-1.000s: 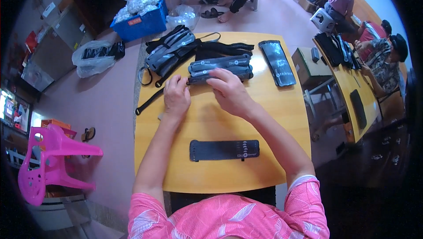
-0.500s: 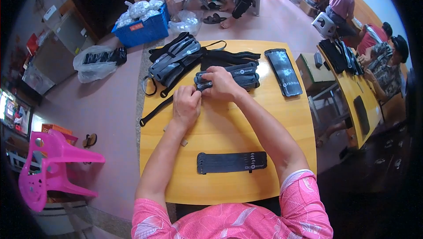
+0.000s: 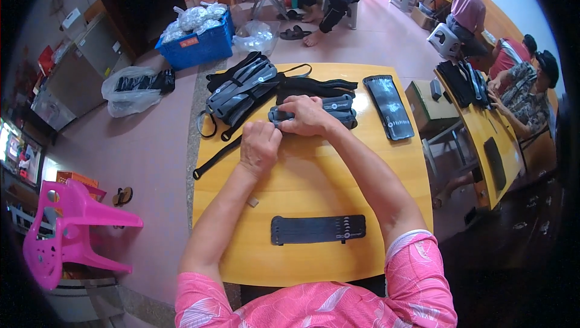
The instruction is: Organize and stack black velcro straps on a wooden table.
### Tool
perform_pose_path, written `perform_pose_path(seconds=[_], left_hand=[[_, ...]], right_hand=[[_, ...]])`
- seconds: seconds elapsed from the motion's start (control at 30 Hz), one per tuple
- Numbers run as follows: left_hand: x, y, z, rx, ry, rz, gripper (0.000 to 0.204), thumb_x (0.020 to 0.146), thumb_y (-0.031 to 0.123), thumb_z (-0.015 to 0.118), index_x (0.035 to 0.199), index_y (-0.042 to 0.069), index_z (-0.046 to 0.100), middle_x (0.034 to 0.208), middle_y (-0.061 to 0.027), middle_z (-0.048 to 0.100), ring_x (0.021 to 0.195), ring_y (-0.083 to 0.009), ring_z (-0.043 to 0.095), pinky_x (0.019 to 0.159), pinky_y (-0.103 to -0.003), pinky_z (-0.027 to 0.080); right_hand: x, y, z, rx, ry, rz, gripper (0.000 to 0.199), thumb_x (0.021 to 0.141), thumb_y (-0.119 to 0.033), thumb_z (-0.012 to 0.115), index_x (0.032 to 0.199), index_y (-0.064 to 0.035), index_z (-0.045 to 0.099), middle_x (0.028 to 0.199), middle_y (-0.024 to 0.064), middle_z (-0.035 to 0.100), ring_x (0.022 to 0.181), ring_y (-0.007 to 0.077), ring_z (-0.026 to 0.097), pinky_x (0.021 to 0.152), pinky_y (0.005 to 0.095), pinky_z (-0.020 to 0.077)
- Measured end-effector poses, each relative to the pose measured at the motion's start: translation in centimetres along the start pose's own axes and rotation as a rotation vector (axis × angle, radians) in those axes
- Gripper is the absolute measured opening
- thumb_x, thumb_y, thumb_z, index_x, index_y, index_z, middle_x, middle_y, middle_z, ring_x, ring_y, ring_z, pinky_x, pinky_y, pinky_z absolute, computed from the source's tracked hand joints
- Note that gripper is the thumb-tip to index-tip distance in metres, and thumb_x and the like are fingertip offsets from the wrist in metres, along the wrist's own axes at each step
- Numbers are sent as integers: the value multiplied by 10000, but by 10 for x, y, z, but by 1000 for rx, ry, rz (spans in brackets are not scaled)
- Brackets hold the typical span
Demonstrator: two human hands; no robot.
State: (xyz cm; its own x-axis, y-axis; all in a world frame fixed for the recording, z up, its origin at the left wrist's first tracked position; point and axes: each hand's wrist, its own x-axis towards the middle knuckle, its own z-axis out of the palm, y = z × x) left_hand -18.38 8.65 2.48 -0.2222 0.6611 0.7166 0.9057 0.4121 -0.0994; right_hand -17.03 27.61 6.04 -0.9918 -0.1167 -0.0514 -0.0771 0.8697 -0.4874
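Beyond the far left corner of the yellow table (image 3: 314,195), a blue crate (image 3: 202,47) stands on the floor, heaped with clear bags of pale goods; a loose clear bag (image 3: 257,35) lies just right of the crate, and a white plastic bag (image 3: 130,89) holding dark items sits off the table's left far side. A cardboard box (image 3: 429,107) stands just off the table's right edge.

The grey padded brace (image 3: 335,110) lies near the table's far edge, about midway across; it is grey with black trim, folded into a short thick bundle. The right hand (image 3: 305,115) rests on its left half, fingers curled down and closed on it. The left hand (image 3: 260,145) sits just nearer on the table, knuckles up, fingers bent, its fingertips meeting the brace's left end; whether it grips there cannot be told. Both forearms run up from the table's near edge, converging at the brace.

A pile of grey braces with black straps (image 3: 241,89) fills the table's far left corner, one strap trailing along its left edge. A flat black sleeve (image 3: 389,107) lies toward the far right, and a black strip (image 3: 318,229) lies across the near part of the table
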Motion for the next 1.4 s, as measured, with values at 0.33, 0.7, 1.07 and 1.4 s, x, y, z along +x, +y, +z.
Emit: perform_pose_path(seconds=[0.33, 0.7, 1.07, 1.4], left_hand=[[3, 71, -33, -692, -302, -547, 75, 778, 48, 607, 776, 37, 533, 714, -142, 584, 683, -330, 590, 618, -428, 460], [-18, 175, -160, -1525, -674, -575, 102, 846, 32, 624, 836, 20, 523, 692, -64, 479, 636, -140, 498, 583, -298, 427], [-40, 144, -165, -1538, -482, -1070, 86, 899, 13, 628, 935, 43, 556, 824, 14, 570, 705, -47, 517, 635, -192, 411], [-19, 166, -164, -1847, 70, -1201, 314, 887, -12, 639, 1168, -16, 499, 935, -100, 663, 825, -140, 646, 751, -264, 531]], right_hand=[[-5, -4, 3, -119, -74, -66, 708, 771, -429, 739, 1354, -82, 537, 1473, 181, 395, 1387, 338, 327, 1083, 558, 254], [-12, 9, 36, -145, 202, -168, 663, 824, -384, 687, 1337, -15, 485, 1436, 204, 385, 1429, 416, 221, 1130, 606, 185], [-114, -40, -29, 571, -89, -619, 385, 980, -326, 538, 1161, -3, 641, 1068, 156, 690, 971, 230, 655, 853, 363, 504], [-234, -94, -38, 543, -21, -157, 197, 801, -119, 759, 940, -5, 680, 763, 103, 658, 704, 180, 640, 637, 318, 498]])
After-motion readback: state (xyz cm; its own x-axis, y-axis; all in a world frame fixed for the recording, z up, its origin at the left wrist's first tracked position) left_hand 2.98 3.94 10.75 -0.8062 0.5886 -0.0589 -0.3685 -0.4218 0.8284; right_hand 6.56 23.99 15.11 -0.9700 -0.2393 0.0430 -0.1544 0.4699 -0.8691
